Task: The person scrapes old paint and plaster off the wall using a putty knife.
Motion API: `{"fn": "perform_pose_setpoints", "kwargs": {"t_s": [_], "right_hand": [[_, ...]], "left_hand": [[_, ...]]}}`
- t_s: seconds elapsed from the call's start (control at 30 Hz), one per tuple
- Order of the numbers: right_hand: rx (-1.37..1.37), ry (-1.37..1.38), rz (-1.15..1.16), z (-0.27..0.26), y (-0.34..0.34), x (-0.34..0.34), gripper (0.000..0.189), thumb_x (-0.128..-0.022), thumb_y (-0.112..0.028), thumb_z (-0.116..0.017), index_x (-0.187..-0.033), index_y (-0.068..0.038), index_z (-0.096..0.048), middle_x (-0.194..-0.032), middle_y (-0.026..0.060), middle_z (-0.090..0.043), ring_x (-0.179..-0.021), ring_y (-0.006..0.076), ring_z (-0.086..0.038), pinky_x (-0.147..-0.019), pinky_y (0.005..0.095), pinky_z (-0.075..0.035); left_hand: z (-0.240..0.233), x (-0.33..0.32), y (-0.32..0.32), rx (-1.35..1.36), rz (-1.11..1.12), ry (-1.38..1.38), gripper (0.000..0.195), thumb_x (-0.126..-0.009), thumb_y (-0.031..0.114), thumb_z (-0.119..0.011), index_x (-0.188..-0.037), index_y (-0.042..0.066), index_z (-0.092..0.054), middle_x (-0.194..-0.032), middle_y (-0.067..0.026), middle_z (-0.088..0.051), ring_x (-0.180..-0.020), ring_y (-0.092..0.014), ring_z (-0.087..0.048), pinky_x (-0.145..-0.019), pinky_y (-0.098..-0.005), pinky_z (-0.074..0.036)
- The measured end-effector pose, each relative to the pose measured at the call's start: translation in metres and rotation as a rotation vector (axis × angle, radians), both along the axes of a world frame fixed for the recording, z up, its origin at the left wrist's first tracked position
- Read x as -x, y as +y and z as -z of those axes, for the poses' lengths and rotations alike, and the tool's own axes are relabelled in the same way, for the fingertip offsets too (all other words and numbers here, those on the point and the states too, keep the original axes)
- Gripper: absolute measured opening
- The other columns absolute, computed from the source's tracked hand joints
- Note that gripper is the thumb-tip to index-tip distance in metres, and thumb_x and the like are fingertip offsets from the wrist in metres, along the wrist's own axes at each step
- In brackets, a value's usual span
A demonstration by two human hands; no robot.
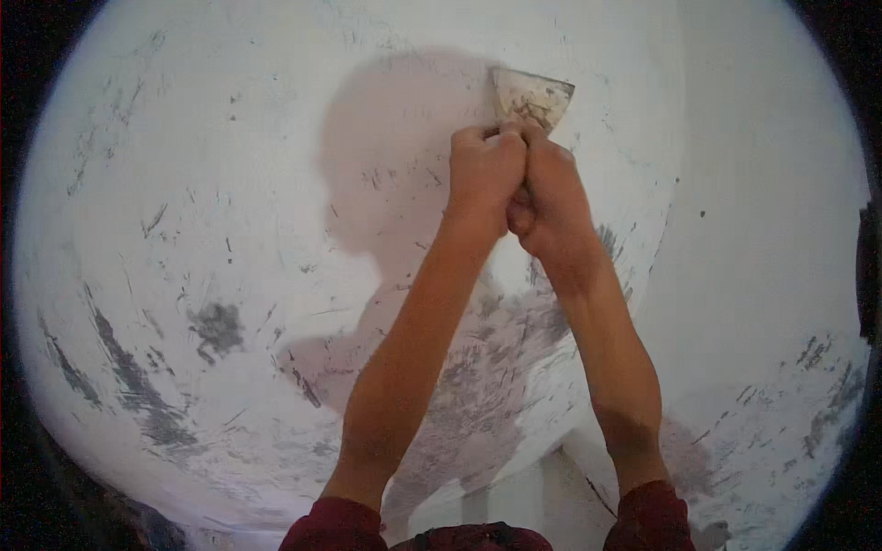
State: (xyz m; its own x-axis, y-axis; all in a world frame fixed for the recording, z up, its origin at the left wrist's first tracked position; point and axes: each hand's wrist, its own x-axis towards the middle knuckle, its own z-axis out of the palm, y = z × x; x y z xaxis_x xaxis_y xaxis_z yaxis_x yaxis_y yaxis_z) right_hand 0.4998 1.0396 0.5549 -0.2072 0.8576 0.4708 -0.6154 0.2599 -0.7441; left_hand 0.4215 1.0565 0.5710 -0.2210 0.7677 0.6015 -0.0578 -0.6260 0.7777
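A putty knife (534,100) with a wide, stained blade rests its broad edge at or near a white wall (275,165). Both of my hands are closed together around its handle, which their fingers hide. My left hand (486,169) is on the left side of the grip, knuckles up. Pressed against it from the right is my right hand (557,186). The blade fans out beyond my knuckles, tilted slightly to the right. Whether its edge touches the wall everywhere cannot be made out.
Grey scrapes and bare patches (219,327) mark the wall, most thickly low down. My shadow (386,138) falls across it. On the right, past a corner line, a second pale wall surface (751,275) runs on. A dark object (868,268) shows at the right rim.
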Motion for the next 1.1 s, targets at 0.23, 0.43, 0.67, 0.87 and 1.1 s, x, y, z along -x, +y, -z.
{"fn": "perform_pose_setpoints", "kwargs": {"t_s": [0.23, 0.43, 0.67, 0.87, 1.1], "right_hand": [[-0.064, -0.013, 0.108, -0.006, 0.0, 0.007, 0.023, -0.09, -0.023, -0.041, -0.079, -0.006, -0.052, -0.052, -0.0026, -0.041, -0.033, 0.0058, -0.032, -0.027, 0.0211, -0.024], [-0.023, -0.042, 0.035, -0.007, -0.005, 0.007, 0.023, -0.09, -0.022, -0.041, -0.077, -0.007, -0.052, -0.054, -0.002, -0.044, -0.035, 0.006, -0.035, -0.027, 0.0218, -0.023], [-0.135, -0.086, 0.078, -0.007, 0.006, 0.015, 0.023, -0.091, -0.023, -0.041, -0.078, -0.007, -0.052, -0.054, -0.001, -0.045, -0.036, 0.0061, -0.037, -0.027, 0.0212, -0.027], [0.079, -0.028, 0.045, -0.003, -0.005, 0.009, 0.027, -0.091, -0.029, -0.041, -0.075, -0.009, -0.049, -0.05, -0.0019, -0.043, -0.03, 0.0063, -0.033, -0.023, 0.021, -0.023], [0.009, -0.031, -0.006, -0.001, 0.019, 0.012, 0.025, -0.091, -0.028, -0.041, -0.074, -0.011, -0.049, -0.051, -0.003, -0.043, -0.031, 0.0067, -0.032, -0.025, 0.0206, -0.021]], "left_hand": [[0.004, -0.003, -0.01, -0.014, -0.026, -0.014, 0.026, -0.08, 0.013, -0.049, -0.079, -0.011, -0.06, -0.065, -0.0133, -0.058, -0.057, -0.017, -0.055, -0.05, -0.0324, -0.044], [0.003, 0.0, -0.013, -0.005, -0.004, -0.068, 0.026, -0.08, 0.013, -0.049, -0.073, -0.009, -0.058, -0.064, -0.012, -0.057, -0.053, -0.015, -0.052, -0.046, -0.0318, -0.042], [-0.004, 0.01, -0.001, -0.12, -0.172, 0.105, 0.026, -0.08, 0.014, -0.049, -0.077, -0.01, -0.058, -0.065, -0.0145, -0.059, -0.054, -0.018, -0.053, -0.045, -0.0337, -0.043], [0.008, 0.006, 0.025, -0.068, -0.15, -0.006, 0.029, -0.077, 0.016, -0.052, -0.09, -0.009, -0.062, -0.079, -0.0206, -0.063, -0.07, -0.022, -0.061, -0.062, -0.0329, -0.048], [0.017, 0.0, 0.016, -0.081, -0.251, -0.014, 0.032, -0.077, 0.018, -0.052, -0.086, -0.011, -0.061, -0.079, -0.0235, -0.063, -0.075, -0.028, -0.062, -0.07, -0.0349, -0.047]]}}
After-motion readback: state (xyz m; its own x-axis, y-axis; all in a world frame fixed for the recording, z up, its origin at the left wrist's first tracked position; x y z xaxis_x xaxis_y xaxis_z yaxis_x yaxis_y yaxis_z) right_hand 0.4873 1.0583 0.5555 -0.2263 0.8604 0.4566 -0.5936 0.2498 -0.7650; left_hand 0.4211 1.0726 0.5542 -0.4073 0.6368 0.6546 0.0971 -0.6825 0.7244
